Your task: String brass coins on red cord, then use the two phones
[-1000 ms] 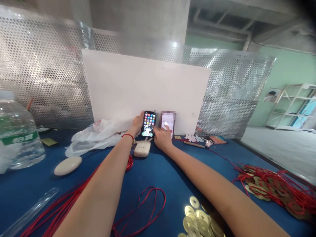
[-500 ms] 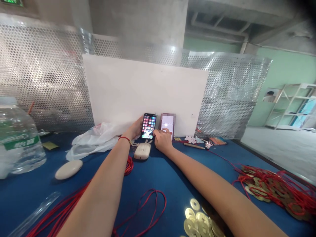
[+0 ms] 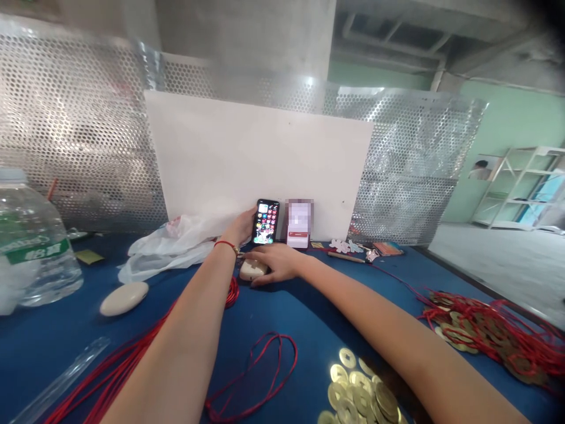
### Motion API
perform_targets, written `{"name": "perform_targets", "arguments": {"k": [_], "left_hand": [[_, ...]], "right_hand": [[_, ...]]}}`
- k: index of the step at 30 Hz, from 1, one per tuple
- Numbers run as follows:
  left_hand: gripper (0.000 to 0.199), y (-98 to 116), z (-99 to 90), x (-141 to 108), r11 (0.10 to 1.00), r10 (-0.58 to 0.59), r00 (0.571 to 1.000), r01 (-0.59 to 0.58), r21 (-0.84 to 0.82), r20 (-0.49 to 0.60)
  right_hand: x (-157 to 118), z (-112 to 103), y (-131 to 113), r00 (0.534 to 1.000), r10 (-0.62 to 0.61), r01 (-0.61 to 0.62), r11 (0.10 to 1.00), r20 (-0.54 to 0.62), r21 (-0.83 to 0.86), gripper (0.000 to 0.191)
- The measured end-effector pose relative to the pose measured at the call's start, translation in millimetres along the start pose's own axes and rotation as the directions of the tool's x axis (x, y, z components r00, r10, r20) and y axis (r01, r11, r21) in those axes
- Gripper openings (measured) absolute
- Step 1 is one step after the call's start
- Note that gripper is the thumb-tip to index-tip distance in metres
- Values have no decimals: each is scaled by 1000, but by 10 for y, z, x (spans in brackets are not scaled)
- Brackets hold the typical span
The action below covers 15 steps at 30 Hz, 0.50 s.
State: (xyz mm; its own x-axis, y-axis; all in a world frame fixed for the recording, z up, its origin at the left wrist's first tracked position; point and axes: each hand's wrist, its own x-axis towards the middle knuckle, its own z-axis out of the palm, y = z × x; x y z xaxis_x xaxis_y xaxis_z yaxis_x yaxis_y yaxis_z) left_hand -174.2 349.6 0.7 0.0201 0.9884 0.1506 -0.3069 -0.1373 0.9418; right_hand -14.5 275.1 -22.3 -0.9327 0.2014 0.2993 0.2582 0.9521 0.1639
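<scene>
Right hand onto smooth cream case

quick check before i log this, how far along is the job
Looks done: a heap of brass square-holed coins tied on red cord, at the right. In hand: the left hand holds up a phone, and the right hand lies over a cream case. Left: loose coins at the front, near a loop of red cord.

Deep blue table top, cream case, phone screen with multicoloured icons, red cord, gold coins near the table's bottom edge, silver panel patterned with round holes, plain white board, mint-green wall
</scene>
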Motion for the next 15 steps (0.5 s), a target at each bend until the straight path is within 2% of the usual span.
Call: {"name": "perform_targets", "arguments": {"k": [2, 4, 6, 8, 9, 11, 15], "left_hand": [[23, -37, -8, 36, 994, 104, 993, -103, 26, -49], [19, -66, -23, 63, 978, 200, 976, -195, 72, -81], [20, -75, -39, 78, 965, 245, 964, -233, 119, -98], [21, -66, -54, 89, 957, 254, 961, -233, 174, -107], [21, -60, -60, 96, 953, 253, 961, -228, 197, -110], [20, -53, -68, 116, 953, 250, 960, -220, 209, -125], [18, -68, -68, 148, 957, 258, 957, -234, 173, -132]], "right_hand": [[5, 12, -55, 999, 44, -43, 997, 8, -71, 61], [20, 23, -82, 990, 139, -141, 986, -24, -90, 49], [44, 22, -58, 952, 280, -281, 960, -127, 10, 41], [65, 15, 14, 883, 406, -362, 908, -236, 211, 38], [70, 14, 61, 854, 444, -357, 880, -270, 314, 38], [67, 26, 156, 827, 477, -306, 827, -298, 472, 36], [32, 88, 269, 803, 527, -269, 738, -279, 619, 33]]}}
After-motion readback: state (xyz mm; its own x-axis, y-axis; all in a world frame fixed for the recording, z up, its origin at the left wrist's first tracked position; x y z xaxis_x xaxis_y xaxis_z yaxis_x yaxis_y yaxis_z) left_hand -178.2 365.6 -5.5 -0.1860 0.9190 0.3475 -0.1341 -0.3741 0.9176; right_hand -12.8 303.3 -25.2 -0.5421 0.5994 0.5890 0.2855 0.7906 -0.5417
